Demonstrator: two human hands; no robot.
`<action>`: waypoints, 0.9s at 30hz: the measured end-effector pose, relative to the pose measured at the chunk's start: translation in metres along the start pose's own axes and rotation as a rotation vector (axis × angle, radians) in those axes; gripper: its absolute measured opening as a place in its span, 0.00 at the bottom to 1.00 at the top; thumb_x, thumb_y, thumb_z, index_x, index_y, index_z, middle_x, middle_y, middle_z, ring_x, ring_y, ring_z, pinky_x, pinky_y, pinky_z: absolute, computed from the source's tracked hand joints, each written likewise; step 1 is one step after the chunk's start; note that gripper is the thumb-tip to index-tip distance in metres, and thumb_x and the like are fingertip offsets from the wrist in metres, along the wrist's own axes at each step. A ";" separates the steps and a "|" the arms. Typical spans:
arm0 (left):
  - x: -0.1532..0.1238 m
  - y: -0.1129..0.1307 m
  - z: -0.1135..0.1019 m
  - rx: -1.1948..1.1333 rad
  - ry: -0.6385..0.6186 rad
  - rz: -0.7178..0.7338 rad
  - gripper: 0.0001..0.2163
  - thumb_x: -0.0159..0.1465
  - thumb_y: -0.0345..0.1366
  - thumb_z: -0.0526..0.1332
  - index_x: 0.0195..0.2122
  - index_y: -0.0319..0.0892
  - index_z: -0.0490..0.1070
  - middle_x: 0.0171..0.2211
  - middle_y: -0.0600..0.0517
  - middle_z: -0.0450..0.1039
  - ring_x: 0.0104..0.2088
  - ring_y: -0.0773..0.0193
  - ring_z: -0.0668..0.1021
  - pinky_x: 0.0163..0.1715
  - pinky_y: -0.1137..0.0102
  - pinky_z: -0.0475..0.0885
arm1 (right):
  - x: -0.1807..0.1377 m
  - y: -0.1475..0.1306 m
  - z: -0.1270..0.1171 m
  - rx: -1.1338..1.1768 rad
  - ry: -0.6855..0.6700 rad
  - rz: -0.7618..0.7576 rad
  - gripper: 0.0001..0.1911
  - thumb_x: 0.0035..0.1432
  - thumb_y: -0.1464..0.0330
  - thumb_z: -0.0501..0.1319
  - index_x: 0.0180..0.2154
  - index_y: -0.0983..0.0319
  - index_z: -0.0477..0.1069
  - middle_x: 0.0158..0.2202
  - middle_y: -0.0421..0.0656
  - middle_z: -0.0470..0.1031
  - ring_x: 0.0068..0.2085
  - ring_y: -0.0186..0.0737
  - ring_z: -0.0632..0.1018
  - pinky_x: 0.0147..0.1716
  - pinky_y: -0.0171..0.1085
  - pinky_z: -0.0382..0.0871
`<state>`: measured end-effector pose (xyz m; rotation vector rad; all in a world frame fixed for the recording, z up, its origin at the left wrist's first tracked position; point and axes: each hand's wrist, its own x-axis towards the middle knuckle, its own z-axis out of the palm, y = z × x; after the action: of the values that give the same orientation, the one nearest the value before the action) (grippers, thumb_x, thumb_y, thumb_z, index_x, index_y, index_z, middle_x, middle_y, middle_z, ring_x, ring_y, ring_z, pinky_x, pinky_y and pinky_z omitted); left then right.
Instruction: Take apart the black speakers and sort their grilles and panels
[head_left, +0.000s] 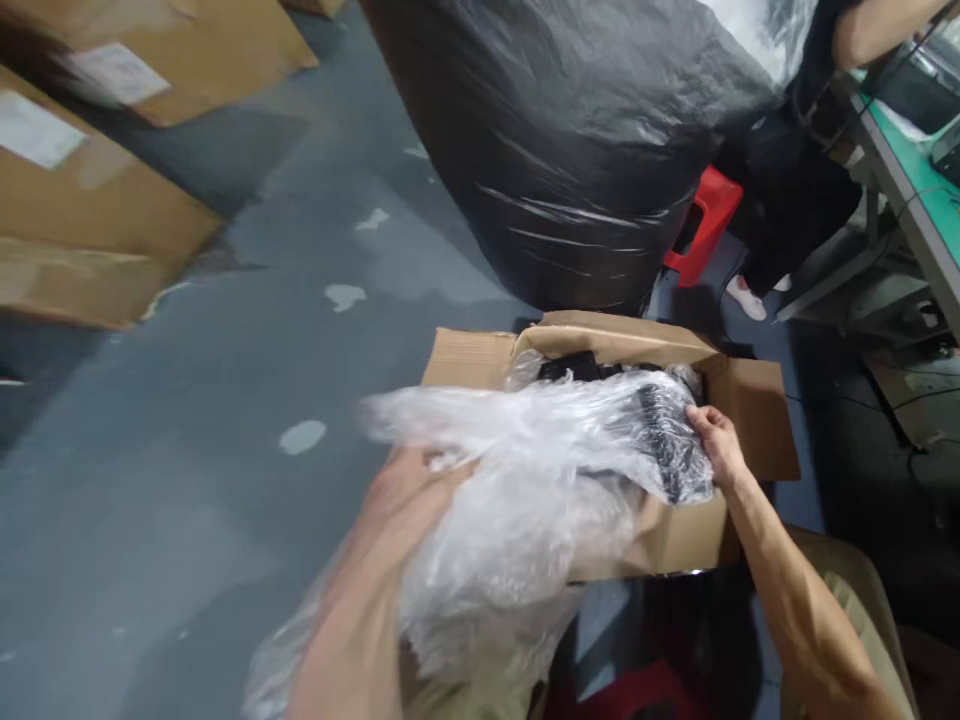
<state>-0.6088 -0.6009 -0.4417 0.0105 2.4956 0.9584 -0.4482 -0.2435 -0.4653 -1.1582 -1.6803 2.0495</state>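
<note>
A crumpled sheet of clear plastic wrap (517,420) stretches between my two hands over an open cardboard box (686,535). My right hand (720,440) is closed on its right end, where a black item (664,440) shows through the film; its kind cannot be made out. Motion blurs my left hand (420,485), which grips the wrap at the left. More loose plastic hangs down over the near side of the box toward my lap. Inside the box, behind the wrap, lie black objects (570,366), partly hidden.
A large black plastic bag (570,160) stands just beyond the box. Behind it are a red stool (705,225) and a person (795,190) beside a green-topped workbench (900,160). Large cardboard cartons (90,210) stand on the grey floor (225,400) at left.
</note>
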 end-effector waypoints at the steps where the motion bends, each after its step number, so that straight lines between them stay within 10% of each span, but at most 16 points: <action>1: 0.002 -0.002 -0.004 0.032 0.079 -0.022 0.29 0.58 0.51 0.64 0.56 0.39 0.76 0.41 0.36 0.84 0.41 0.34 0.84 0.38 0.52 0.76 | 0.000 -0.011 -0.001 -0.057 0.024 -0.051 0.32 0.39 0.47 0.82 0.25 0.60 0.67 0.19 0.31 0.64 0.21 0.29 0.62 0.20 0.32 0.58; 5: -0.004 0.004 -0.011 0.136 0.207 -0.057 0.29 0.60 0.48 0.61 0.62 0.45 0.75 0.35 0.43 0.83 0.37 0.41 0.82 0.36 0.57 0.71 | -0.013 -0.053 0.014 -0.278 -0.174 -0.216 0.28 0.47 0.47 0.78 0.27 0.58 0.68 0.21 0.33 0.64 0.22 0.30 0.60 0.22 0.32 0.55; 11: -0.022 0.033 0.002 -0.039 -0.079 0.136 0.22 0.62 0.57 0.55 0.31 0.43 0.77 0.24 0.52 0.73 0.29 0.58 0.74 0.29 0.70 0.64 | -0.036 -0.088 0.054 -0.390 -0.355 -0.367 0.25 0.53 0.49 0.76 0.28 0.59 0.69 0.24 0.35 0.67 0.25 0.32 0.65 0.26 0.33 0.60; 21: -0.026 0.026 -0.007 -0.082 -0.090 0.052 0.29 0.61 0.68 0.49 0.22 0.46 0.65 0.22 0.50 0.72 0.30 0.54 0.75 0.29 0.66 0.67 | -0.109 -0.189 0.060 -0.256 0.042 -1.006 0.13 0.60 0.64 0.75 0.33 0.58 0.72 0.34 0.37 0.73 0.29 0.35 0.74 0.31 0.36 0.70; 23: -0.031 0.032 -0.001 -0.211 -0.158 0.026 0.31 0.60 0.71 0.48 0.25 0.46 0.69 0.27 0.47 0.77 0.36 0.49 0.79 0.32 0.63 0.73 | -0.131 -0.168 0.078 -0.362 -0.102 -1.068 0.07 0.63 0.68 0.72 0.35 0.57 0.75 0.39 0.41 0.76 0.37 0.40 0.78 0.38 0.39 0.74; 27: -0.040 0.045 0.024 -0.250 -0.349 0.089 0.29 0.55 0.70 0.57 0.29 0.46 0.73 0.34 0.46 0.81 0.39 0.47 0.82 0.38 0.61 0.79 | -0.145 -0.066 0.115 -0.531 -0.936 -0.737 0.07 0.68 0.68 0.65 0.35 0.57 0.76 0.30 0.38 0.76 0.31 0.38 0.77 0.35 0.36 0.75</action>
<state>-0.5702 -0.5581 -0.4120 0.1937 2.0609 1.1879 -0.4531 -0.3969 -0.3433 0.4981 -2.5986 1.7276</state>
